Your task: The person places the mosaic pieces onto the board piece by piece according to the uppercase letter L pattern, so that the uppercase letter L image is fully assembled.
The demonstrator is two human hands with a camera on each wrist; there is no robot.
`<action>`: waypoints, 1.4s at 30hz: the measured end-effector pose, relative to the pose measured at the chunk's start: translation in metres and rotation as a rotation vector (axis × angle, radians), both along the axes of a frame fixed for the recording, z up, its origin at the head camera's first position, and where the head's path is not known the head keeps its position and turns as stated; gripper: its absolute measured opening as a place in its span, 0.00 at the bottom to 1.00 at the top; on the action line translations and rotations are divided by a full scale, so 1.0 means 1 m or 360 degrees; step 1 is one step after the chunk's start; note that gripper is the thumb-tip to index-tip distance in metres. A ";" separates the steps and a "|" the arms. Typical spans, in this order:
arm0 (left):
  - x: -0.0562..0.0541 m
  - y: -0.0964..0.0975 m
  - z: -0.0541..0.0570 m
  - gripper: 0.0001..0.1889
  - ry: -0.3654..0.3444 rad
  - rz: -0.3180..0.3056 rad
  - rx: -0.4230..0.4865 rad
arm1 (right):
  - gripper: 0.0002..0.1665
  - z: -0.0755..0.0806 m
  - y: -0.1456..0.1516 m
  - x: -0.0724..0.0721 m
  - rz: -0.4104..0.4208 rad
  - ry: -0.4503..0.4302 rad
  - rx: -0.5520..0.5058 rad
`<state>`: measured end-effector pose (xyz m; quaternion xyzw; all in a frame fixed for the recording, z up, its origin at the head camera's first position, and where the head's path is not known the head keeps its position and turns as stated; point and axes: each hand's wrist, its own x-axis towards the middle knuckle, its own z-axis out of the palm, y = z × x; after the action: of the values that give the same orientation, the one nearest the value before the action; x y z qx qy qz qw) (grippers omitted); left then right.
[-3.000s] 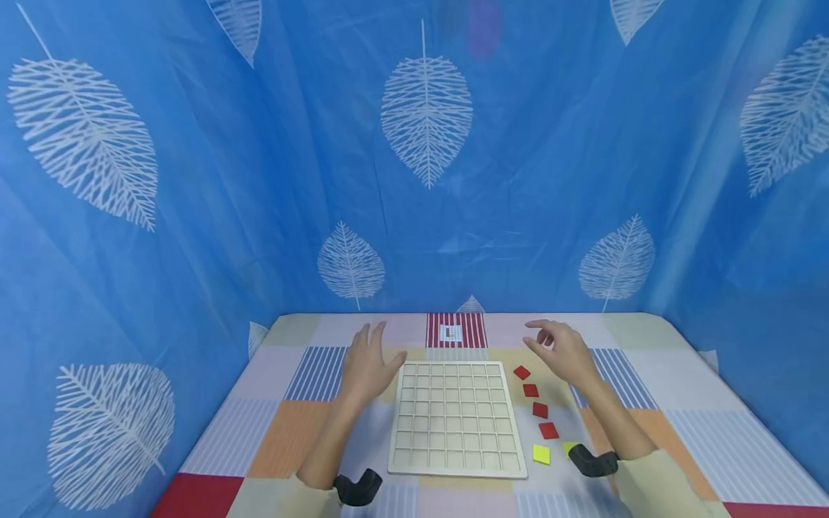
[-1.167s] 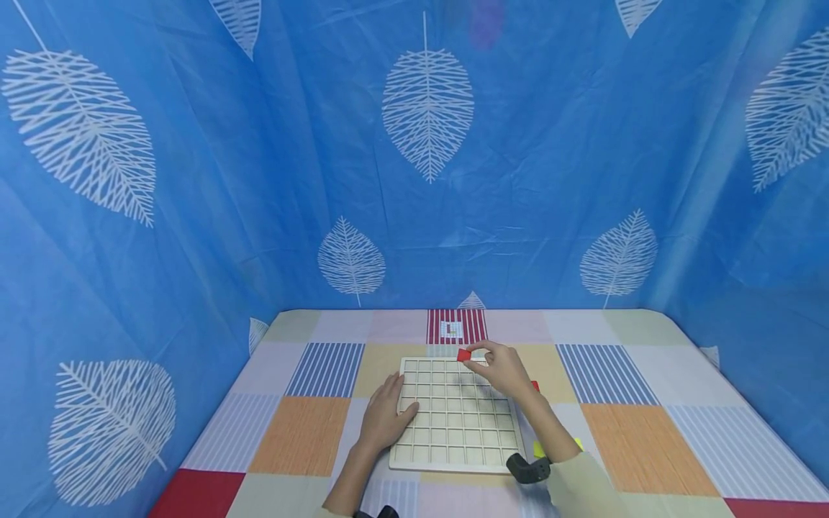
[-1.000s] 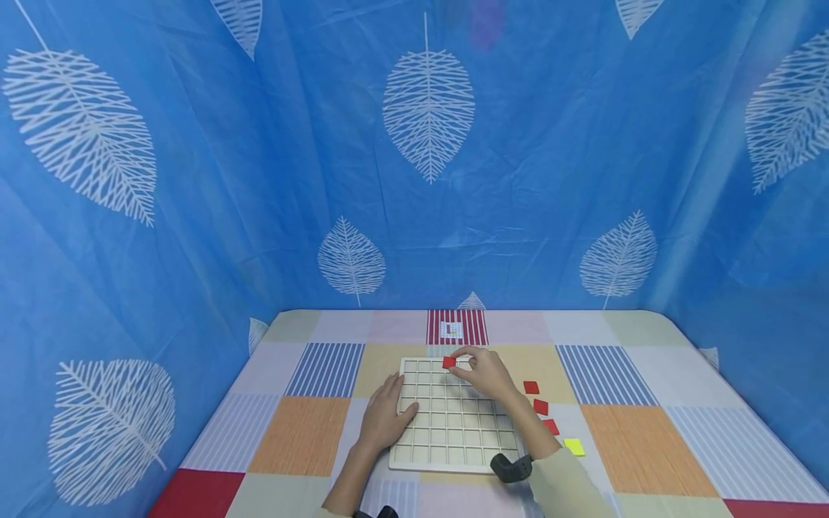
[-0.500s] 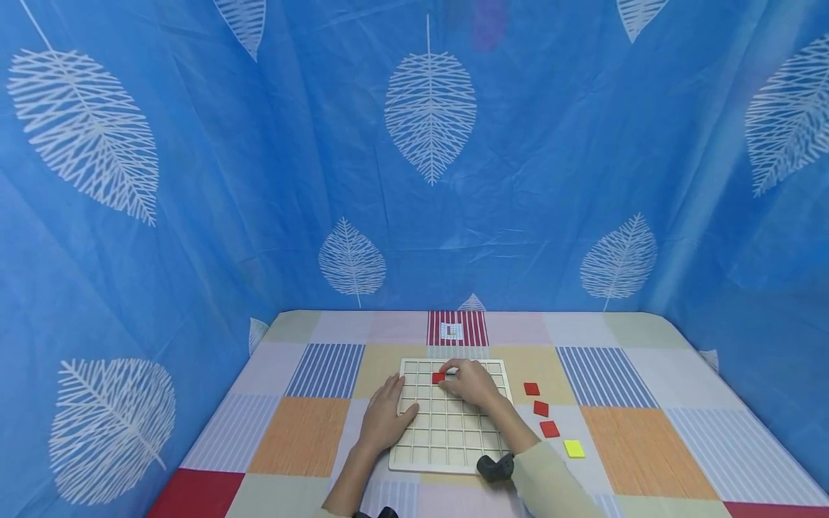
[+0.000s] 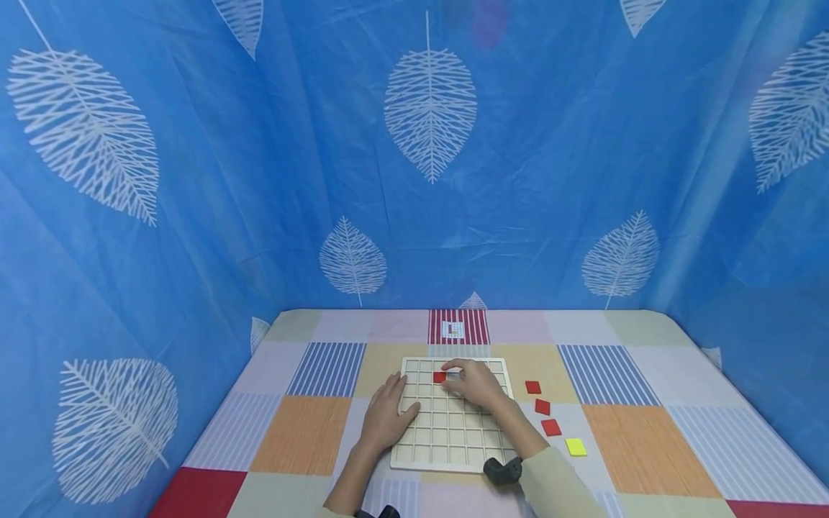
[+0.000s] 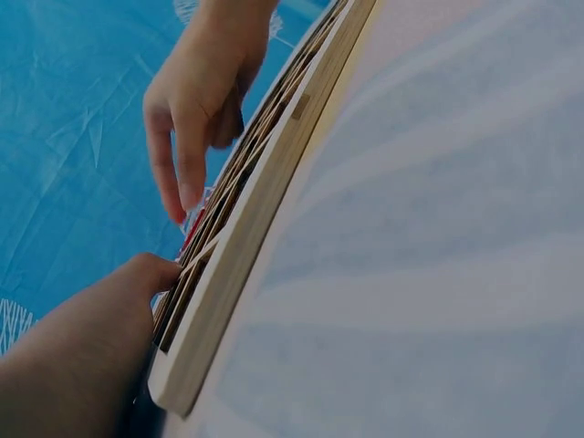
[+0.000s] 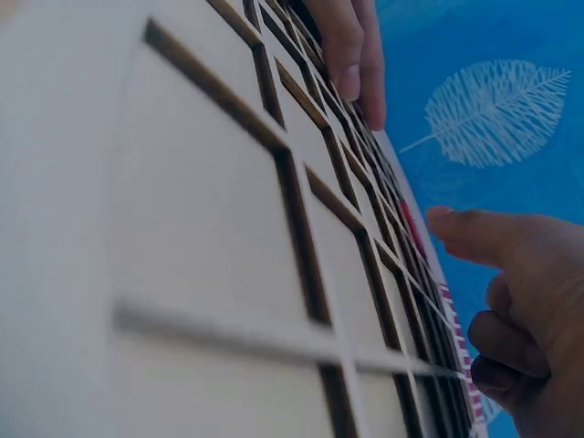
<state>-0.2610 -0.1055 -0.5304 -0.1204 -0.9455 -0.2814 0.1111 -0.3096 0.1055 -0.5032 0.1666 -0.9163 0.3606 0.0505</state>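
A pale wooden grid board [image 5: 447, 436] lies flat on the table. One red square tile [image 5: 440, 377] sits in a cell of its second row from the far side, third column from the left. Just right of that tile is my right hand [image 5: 478, 385], thumb and forefinger spread apart at its edge. The right wrist view shows a fingertip close to the red tile [image 7: 410, 219], the other fingers curled under. My left hand [image 5: 385, 417] rests along the board's left edge, fingers extended and thumb over the rim; in the left wrist view the thumb touches the grid.
Right of the board lie three loose red tiles [image 5: 542, 407] in a line, with a yellow tile [image 5: 576, 447] nearer me. A small printed grid card [image 5: 452, 330] is beyond the board. Blue leaf-patterned curtains [image 5: 518, 180] enclose the patchwork-covered table [image 5: 631, 446].
My right hand took the farthest red tile from the right side, carried it left and lowered it into a cell; its fingers have now parted from it. My left hand came down onto the board's edge.
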 end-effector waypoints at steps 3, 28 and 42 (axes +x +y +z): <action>0.000 0.001 0.000 0.33 -0.0010 0.0000 0.0004 | 0.17 0.005 0.013 0.008 -0.0031 -0.0017 -0.0061; 0.001 -0.002 -0.002 0.33 -0.0017 0.0007 -0.0005 | 0.20 0.000 0.157 0.030 -0.0335 -0.0167 0.0001; -0.001 0.000 -0.002 0.33 -0.0011 0.0011 0.0005 | 0.19 -0.003 0.157 0.032 -0.0320 -0.0151 0.0003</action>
<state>-0.2615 -0.1054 -0.5324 -0.1159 -0.9459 -0.2828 0.1090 -0.2777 0.2625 -0.5057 0.0566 -0.9301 0.3603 0.0428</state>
